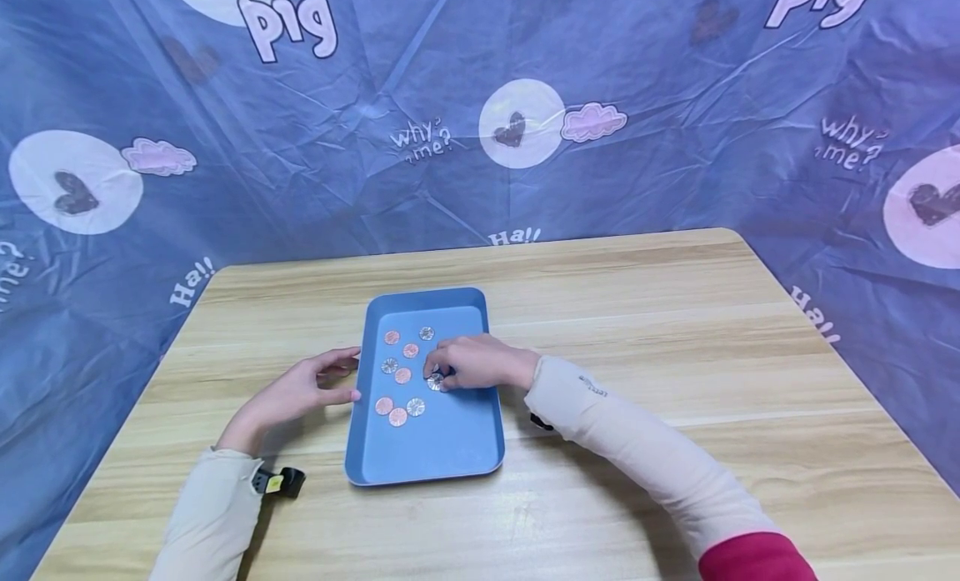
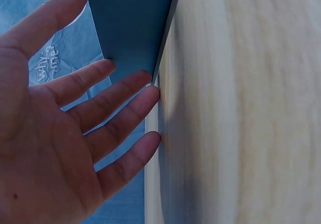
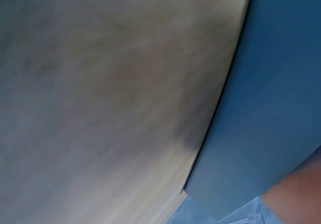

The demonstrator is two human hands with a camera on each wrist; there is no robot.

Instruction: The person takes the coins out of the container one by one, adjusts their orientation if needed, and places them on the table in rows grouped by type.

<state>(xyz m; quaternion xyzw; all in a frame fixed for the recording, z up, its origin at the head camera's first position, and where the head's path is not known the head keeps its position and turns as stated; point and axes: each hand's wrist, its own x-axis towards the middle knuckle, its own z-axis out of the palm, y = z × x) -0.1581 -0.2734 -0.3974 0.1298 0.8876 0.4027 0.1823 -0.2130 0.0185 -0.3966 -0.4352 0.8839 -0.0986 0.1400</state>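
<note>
A blue rectangular tray (image 1: 442,464) lies on the wooden table with several small round coins in it, some copper-pink (image 1: 397,417) and some silver (image 1: 416,408). My right hand (image 1: 476,362) reaches over the tray's right side, thumb and forefinger curled at a silver coin (image 1: 435,382) and pinching it close over the tray floor. Along the left wall, my left hand (image 1: 311,388) rests its fingertips and thumb on the outside of the tray. The left wrist view shows the left palm (image 2: 45,148) with fingers spread against the tray wall (image 2: 133,28). In the right wrist view only a bit of the right hand (image 3: 298,196) shows beyond the tray wall (image 3: 266,98).
The wooden table (image 1: 637,314) extends around the tray, its far edge against a blue printed cloth (image 1: 337,189). A wrist camera strap (image 1: 279,482) sits at the left sleeve. The right forearm (image 1: 637,439) crosses the table from the lower right.
</note>
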